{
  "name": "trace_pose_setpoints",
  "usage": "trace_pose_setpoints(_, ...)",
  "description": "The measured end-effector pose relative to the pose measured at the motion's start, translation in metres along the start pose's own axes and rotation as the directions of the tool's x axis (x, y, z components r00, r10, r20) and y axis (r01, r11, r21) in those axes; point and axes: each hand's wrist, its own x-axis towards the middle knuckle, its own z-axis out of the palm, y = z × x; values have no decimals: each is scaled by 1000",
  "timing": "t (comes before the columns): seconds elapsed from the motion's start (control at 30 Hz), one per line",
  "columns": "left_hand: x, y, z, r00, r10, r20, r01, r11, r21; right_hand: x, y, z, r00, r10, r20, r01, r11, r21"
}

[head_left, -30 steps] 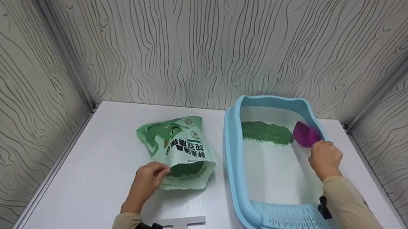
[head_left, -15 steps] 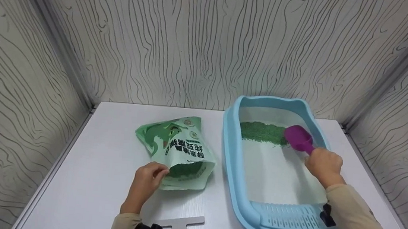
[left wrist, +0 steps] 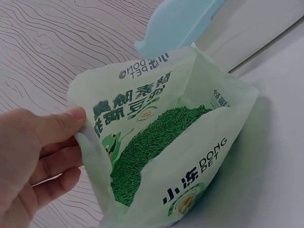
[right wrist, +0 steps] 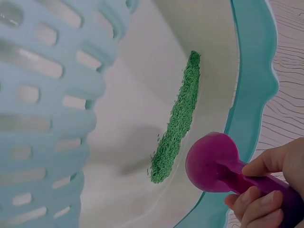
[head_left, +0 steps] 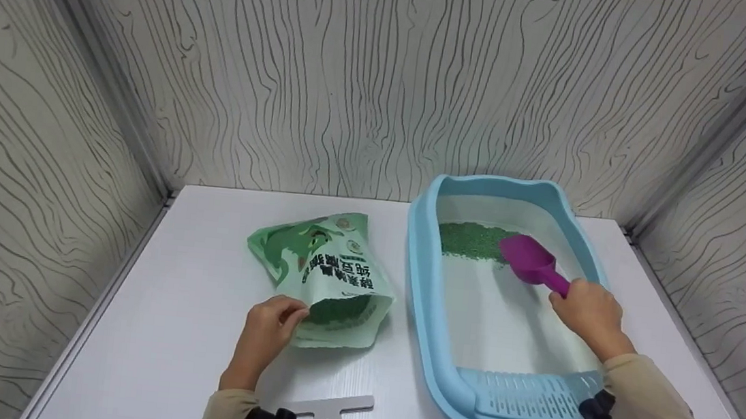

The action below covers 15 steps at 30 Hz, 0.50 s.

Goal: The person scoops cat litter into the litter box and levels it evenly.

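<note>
Purple scoop [head_left: 527, 257], one, its handle clamped in my right hand [head_left: 588, 317]: moved toward eight o'clock since a second ago, now over the blue tray [head_left: 428, 297] at the four-o'clock end of a green pellet heap [head_left: 469, 239]; my left hand [head_left: 267, 333], well apart from the right, pinches the rim of the green bag [head_left: 334, 260] at its seven o'clock, as before. Blue tray, one, at the worktop's [head_left: 182, 342] three o'clock: pellet heap at its eleven o'clock. Green bag, one, lying at the tray's nine o'clock, mouth toward five o'clock: green pellets [left wrist: 156, 137] inside.
</note>
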Motion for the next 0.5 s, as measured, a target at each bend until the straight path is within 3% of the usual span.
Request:
trace_pose_setpoints(0.27, 4, 4, -6, 1000, 10, 1, -10, 1000, 11, -20, -12, 0, 1000, -28, 3, 28, 999, 46)
trace_pose_setpoints(0.5, 7, 6, -10, 999, -6, 50, 5, 1000, 19, -35, -20, 2, 999, -41, -30, 43, 997, 66)
